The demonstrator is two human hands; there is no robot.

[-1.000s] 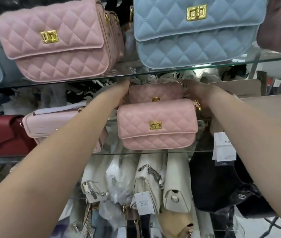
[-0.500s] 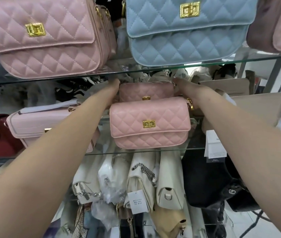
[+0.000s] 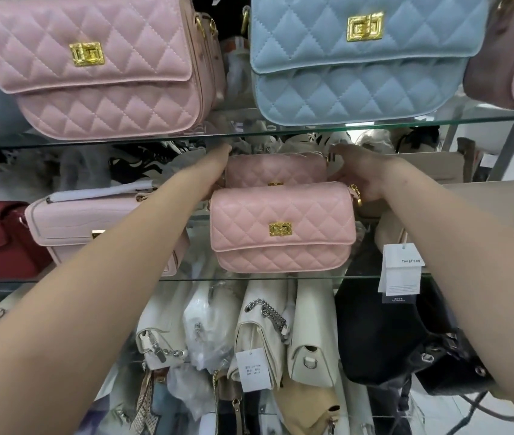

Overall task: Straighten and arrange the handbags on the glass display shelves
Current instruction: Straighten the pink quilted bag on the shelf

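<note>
Handbags in pink quilting stand on the middle glass shelf (image 3: 362,275), the rear handbag (image 3: 276,169) just behind the front handbag (image 3: 282,227). The right hand (image 3: 356,174) grips the rear one's right end. The left hand (image 3: 219,171) lies against its left end, and I cannot tell how its fingers curl. Best to shift both ends evenly, squaring it without nudging the front handbag toward the edge.

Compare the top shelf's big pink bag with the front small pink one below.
The big pink bag sits on the top shelf; the small pink bag on the middle shelf. The big one looks larger and shows its side; the small one faces front. Both are quilted, with gold clasps.
</note>
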